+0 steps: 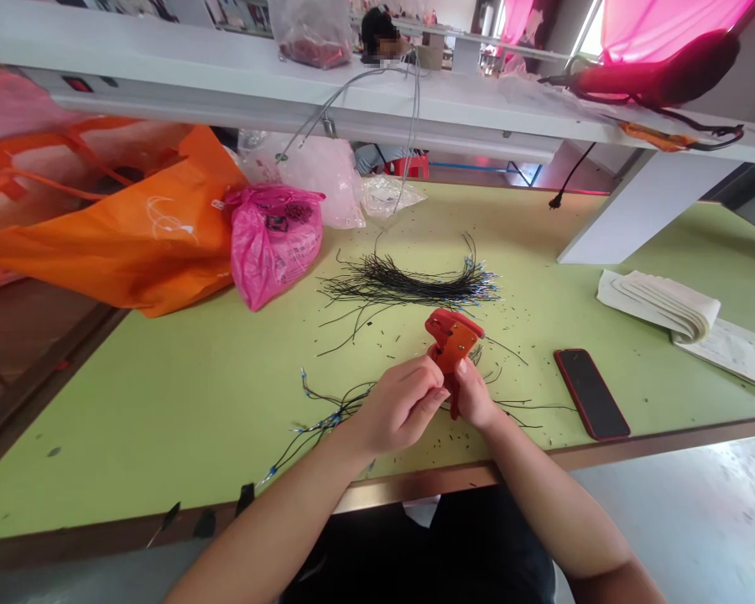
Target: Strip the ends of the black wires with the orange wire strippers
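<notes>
Gripping the red-orange wire stripper (460,342) upright near mid-frame, your right hand (476,398) wraps its handles; your left hand (403,404), fingers curled and pressed together, sits just left, any pinched wire indiscernible. The black wire bundle (415,285) lies crosswise above.

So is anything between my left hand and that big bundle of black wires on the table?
Partly: the red-orange tool in your right hand sits between your left hand and the right side of the wire bundle. Left of the tool, I see only small scraps and stray wires on the green table.
</notes>
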Available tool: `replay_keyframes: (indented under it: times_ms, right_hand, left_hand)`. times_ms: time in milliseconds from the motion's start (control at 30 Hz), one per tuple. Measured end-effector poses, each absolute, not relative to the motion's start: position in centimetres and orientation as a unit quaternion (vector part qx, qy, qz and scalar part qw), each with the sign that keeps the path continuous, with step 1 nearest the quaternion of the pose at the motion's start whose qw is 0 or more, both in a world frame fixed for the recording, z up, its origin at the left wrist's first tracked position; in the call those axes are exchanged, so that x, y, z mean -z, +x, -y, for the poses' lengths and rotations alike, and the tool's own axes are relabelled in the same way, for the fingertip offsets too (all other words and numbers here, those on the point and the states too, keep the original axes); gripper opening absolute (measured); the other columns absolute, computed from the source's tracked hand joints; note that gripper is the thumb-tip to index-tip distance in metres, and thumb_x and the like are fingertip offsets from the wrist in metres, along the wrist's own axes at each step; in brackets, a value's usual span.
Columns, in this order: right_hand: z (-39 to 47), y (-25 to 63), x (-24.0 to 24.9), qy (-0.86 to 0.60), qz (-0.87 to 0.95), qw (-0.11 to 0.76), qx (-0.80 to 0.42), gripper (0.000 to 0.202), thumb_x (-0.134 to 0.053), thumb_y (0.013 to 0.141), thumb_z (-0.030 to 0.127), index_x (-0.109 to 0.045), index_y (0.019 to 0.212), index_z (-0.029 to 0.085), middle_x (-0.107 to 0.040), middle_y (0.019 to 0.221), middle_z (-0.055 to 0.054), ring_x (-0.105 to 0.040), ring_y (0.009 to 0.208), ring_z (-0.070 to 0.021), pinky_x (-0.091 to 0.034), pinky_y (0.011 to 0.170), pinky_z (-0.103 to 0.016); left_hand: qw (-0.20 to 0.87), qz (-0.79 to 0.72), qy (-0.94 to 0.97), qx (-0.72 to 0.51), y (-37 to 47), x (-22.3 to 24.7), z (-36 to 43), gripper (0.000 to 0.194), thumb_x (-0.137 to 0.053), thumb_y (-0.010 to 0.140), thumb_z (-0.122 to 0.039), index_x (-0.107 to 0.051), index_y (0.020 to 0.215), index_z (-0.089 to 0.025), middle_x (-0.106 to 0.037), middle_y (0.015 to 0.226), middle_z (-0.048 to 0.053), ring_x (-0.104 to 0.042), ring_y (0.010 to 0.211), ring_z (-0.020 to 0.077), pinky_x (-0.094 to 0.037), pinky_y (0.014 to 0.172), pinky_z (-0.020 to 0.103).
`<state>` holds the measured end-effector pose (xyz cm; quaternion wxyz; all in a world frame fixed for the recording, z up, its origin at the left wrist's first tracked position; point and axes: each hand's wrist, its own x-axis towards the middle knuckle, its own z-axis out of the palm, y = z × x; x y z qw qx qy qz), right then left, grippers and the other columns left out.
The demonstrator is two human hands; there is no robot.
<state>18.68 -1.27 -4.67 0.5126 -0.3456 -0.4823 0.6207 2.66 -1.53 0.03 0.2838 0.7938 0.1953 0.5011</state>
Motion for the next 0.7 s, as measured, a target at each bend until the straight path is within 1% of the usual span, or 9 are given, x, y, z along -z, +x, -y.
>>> replay_keyframes:
  times_ms: [133,233,367,500,600,700]
  right_hand:
    - [1.3,18.8,4.9,-0.366,0.492,0.518,-0.597,0.063,-0.061,0.081,0.080,-0.067,0.099,0.020,-0.059,0.080,-0.003,-0.051,0.072,-0.0203,-0.047,0.070,-0.035]
    - [1.4,18.8,5.1,-0.385,0.482,0.509,-0.601,0.065,-0.060,0.080,0.082,-0.067,0.100,0.020,-0.057,0.076,-0.002,-0.051,0.070,-0.0200,-0.047,0.068,-0.035]
    - [1.6,18.8,4.7,-0.395,0.466,0.503,-0.611,0.065,-0.062,0.077,0.082,-0.066,0.095,0.021,-0.056,0.071,-0.001,-0.049,0.064,-0.0182,-0.044,0.062,-0.033]
    - [1.6,18.4,4.0,-0.391,0.470,0.501,-0.612,0.065,-0.055,0.080,0.085,-0.064,0.087,0.020,-0.053,0.061,0.001,-0.044,0.055,-0.0166,-0.039,0.054,-0.032]
    - [1.6,18.3,3.7,-0.407,0.478,0.500,-0.596,0.067,-0.049,0.080,0.087,-0.062,0.082,0.021,-0.050,0.057,0.001,-0.043,0.053,-0.0168,-0.036,0.052,-0.032]
    - [1.6,18.1,3.6,-0.417,0.488,0.496,-0.586,0.067,-0.048,0.081,0.087,-0.060,0.078,0.022,-0.048,0.055,0.001,-0.041,0.052,-0.0164,-0.036,0.051,-0.032]
  left_hand:
    - [0.276,-0.195,0.803,-0.490,2.7,-0.1,1.6,0.029,-0.041,0.106,-0.027,-0.042,0.077,-0.022,-0.055,0.075,0.000,-0.050,0.065,0.0136,-0.046,0.062,0.026]
    - [0.275,-0.193,0.807,-0.486,2.7,-0.1,1.7,0.030,-0.040,0.106,-0.028,-0.041,0.077,-0.023,-0.054,0.074,0.000,-0.050,0.065,0.0136,-0.046,0.062,0.025]
    - [0.272,-0.186,0.810,-0.485,2.8,-0.1,1.7,0.032,-0.038,0.107,-0.028,-0.040,0.076,-0.022,-0.054,0.073,0.000,-0.049,0.065,0.0132,-0.045,0.061,0.025]
    - [0.269,-0.175,0.810,-0.491,2.9,-0.1,1.7,0.033,-0.037,0.108,-0.031,-0.041,0.076,-0.022,-0.055,0.073,0.000,-0.049,0.064,0.0131,-0.045,0.060,0.025]
    - [0.277,-0.178,0.809,-0.487,2.9,-0.1,1.8,0.034,-0.037,0.108,-0.031,-0.041,0.076,-0.022,-0.055,0.073,0.001,-0.050,0.064,0.0132,-0.045,0.062,0.025]
    - [0.292,-0.176,0.803,-0.488,2.9,-0.1,1.9,0.032,-0.038,0.108,-0.030,-0.041,0.077,-0.022,-0.055,0.074,0.000,-0.050,0.065,0.0129,-0.045,0.062,0.025]
